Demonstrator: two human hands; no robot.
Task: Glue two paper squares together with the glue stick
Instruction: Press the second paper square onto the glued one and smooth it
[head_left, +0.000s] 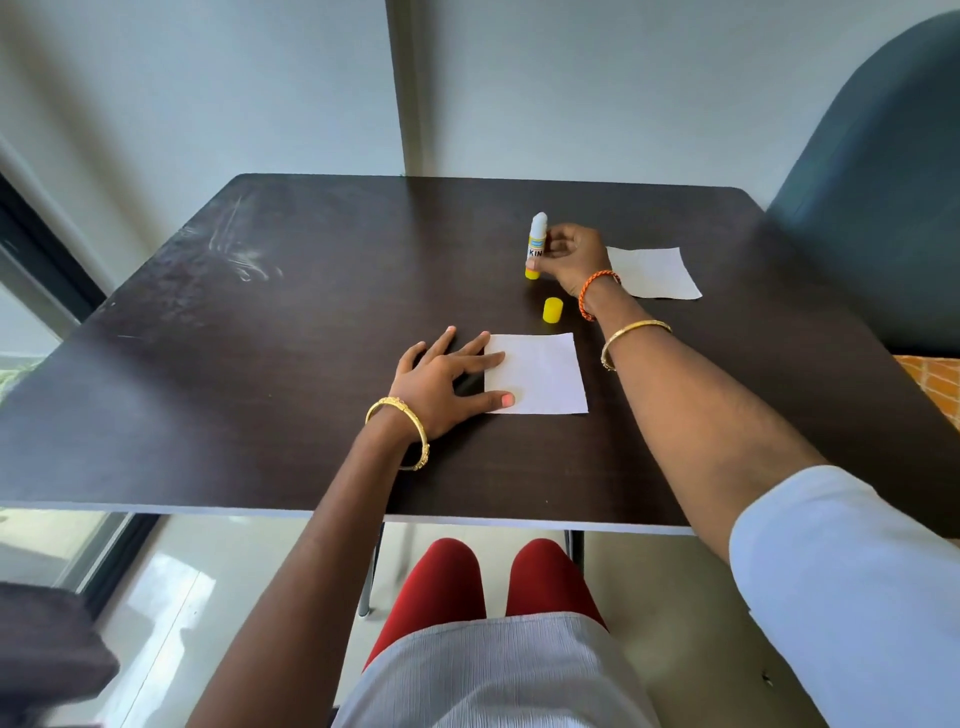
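Setting: a plain indoor room, most likely a home or a small office, though which of the two cannot be told. Evidence: a dark wood-grain table (260, 322) on thin metal legs, its far edge pushed against bare pale walls (182, 88) with a vertical corner strip behind; a glossy light tiled floor (171, 597) beneath; a dark-framed glazed door or window (36, 270) by the table's left edge. Also: a dark teal padded chair back (883, 208) off the table's far right corner, with an orange patterned fabric (935, 379) below it.
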